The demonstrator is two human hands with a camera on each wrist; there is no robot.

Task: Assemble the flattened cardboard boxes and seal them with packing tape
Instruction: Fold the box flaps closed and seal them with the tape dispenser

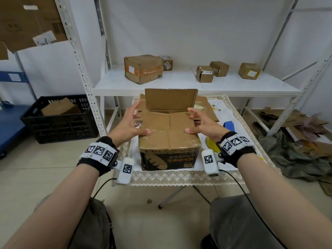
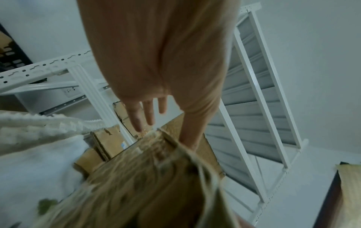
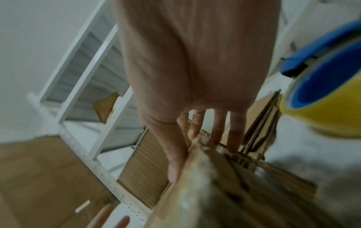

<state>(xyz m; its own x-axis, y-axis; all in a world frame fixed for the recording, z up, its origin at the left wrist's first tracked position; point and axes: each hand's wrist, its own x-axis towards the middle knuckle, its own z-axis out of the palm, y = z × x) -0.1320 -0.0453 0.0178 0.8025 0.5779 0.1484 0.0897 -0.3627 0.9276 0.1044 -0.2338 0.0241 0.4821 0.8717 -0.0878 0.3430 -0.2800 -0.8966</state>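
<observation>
Presumably light and easily dented, the cardboard box point(image 1: 168, 139) at the bench point(image 1: 239, 121) centre is best taken by its stiff 9 and 3 o'clock edges, where the left hand point(image 1: 128, 125) and right hand point(image 1: 204, 125) are spread, fingers uncurled, thumbs resting on top, nothing gripped.

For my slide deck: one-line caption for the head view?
Both hands, left hand and right hand, spread over a cardboard box, back flap upright.

A storeroom or packing room; white metal shelving point(image 1: 195, 85) holds parcels point(image 1: 143, 68) (crate point(image 1: 59, 119) beside).
</observation>
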